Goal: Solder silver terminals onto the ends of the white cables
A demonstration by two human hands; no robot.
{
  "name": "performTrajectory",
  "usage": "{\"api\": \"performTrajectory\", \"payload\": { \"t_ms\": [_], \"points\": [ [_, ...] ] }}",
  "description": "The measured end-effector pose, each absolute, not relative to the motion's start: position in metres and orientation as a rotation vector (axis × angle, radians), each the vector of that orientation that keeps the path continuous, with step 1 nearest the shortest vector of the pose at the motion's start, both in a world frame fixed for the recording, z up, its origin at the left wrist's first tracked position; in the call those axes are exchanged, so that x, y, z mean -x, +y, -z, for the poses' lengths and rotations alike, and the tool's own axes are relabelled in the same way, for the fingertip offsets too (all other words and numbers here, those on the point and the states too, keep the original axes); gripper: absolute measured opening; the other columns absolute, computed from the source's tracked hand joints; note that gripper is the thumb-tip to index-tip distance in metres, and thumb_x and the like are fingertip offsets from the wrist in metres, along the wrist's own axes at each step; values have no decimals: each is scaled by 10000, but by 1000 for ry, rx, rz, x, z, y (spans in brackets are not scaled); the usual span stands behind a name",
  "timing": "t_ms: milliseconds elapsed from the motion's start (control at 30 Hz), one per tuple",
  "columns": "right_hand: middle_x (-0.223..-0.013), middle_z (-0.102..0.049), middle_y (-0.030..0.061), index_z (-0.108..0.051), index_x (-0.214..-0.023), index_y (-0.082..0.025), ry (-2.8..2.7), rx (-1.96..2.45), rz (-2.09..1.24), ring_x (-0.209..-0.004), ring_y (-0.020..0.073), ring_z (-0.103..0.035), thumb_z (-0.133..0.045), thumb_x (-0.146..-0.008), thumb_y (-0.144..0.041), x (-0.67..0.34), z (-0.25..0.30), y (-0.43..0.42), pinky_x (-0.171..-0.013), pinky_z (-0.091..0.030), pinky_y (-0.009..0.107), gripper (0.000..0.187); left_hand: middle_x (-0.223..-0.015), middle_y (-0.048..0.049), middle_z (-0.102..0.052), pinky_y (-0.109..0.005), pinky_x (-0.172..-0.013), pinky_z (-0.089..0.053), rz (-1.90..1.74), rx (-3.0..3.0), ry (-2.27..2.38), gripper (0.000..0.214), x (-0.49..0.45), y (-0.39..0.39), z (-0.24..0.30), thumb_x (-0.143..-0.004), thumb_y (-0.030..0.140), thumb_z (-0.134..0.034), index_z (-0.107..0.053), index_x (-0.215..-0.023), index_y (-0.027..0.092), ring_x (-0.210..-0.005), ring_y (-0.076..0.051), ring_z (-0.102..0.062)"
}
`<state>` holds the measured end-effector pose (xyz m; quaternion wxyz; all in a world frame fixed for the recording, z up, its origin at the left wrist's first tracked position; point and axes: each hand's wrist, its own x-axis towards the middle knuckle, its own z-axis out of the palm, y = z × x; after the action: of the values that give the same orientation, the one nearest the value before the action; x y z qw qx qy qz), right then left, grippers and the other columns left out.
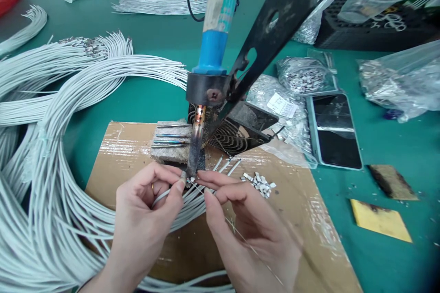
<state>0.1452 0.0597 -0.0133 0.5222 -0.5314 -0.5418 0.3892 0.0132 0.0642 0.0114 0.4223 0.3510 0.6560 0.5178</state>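
Note:
Between my hands, a blue soldering iron (217, 50) points downward in a black metal bracket (271, 32). My left hand (147, 210) pinches the end of a white wire (161, 196) beside the iron's tip; a small metal piece appears at the fingertips, partly hidden. My right hand (254, 229) is closed on a thin strand of solder wire (252, 251), which trails down across the palm. The strand's upper end reaches toward the tip; whether it touches cannot be made out. More white wires (192, 203) run beneath both hands over a cardboard sheet (127, 146).
Large bundles of white wire (58, 155) fill the left side. A small pile of metal terminals (261, 185) lies right of the iron. Beyond are bags of metal parts (302, 75), a phone (337, 132), a yellow sponge (381, 222) and a black crate (360, 32).

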Motion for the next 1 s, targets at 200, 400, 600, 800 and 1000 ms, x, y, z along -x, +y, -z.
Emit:
{"api": "performTrajectory", "payload": {
  "t_ms": [200,400,600,800,1000],
  "points": [
    [-1040,-832,31,-648,-808,-248,-1329,1279,-935,-976,201,-807,-683,-933,-135,-148,13,61,-859,-607,299,172,-782,9,-728,-106,-435,-382,-1314,-823,1621,128,-16,62,-9,-753,85,-797,-732,-674,162,-458,-9,-437],
    [-1015,-833,27,-651,-803,-248,-1296,1270,-909,-948,190,-805,-687,-934,-116,-145,11,61,-848,-608,289,189,-801,-5,-741,-102,-574,-499,-1367,-749,1632,137,-22,62,-15,-761,88,-794,-743,-663,169,-618,-62,-636],
    [-1048,-827,-4,-656,-819,-251,-1322,1244,-916,-976,158,-799,-685,-938,-117,-147,14,60,-874,-591,249,182,-789,5,-733,-109,-526,-474,-1350,-777,1635,130,-20,62,-13,-758,85,-795,-742,-670,165,-536,-39,-546],
    [-1053,-824,-39,-655,-832,-259,-1340,1249,-922,-961,128,-793,-694,-935,-118,-148,15,60,-877,-581,230,180,-821,12,-752,-77,-556,-484,-1318,-854,1621,134,-15,61,-6,-781,73,-782,-744,-704,176,-615,-46,-646],
    [-1034,-828,-38,-670,-822,-254,-1308,1255,-894,-906,121,-791,-718,-936,-132,-146,15,59,-833,-587,223,174,-839,27,-762,-63,-589,-492,-1326,-883,1605,150,-15,57,-4,-825,77,-761,-742,-728,189,-650,-38,-670]
  ]
}}
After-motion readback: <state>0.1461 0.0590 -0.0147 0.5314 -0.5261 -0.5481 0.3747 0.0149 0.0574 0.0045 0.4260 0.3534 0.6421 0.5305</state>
